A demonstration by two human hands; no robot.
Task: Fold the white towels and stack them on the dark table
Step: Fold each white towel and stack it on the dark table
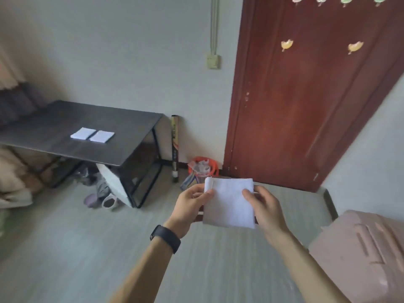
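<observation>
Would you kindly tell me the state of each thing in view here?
held towel: folded, up in the air.
left grip: pinching the held towel's left edge.
right grip: pinching its right edge.
left towel on the table: folded, lying flat.
right towel: folded, beside it, not stacked.
door: shut.

red-brown door (306, 95), pink suitcase (363, 254), slippers (102, 200)
</observation>
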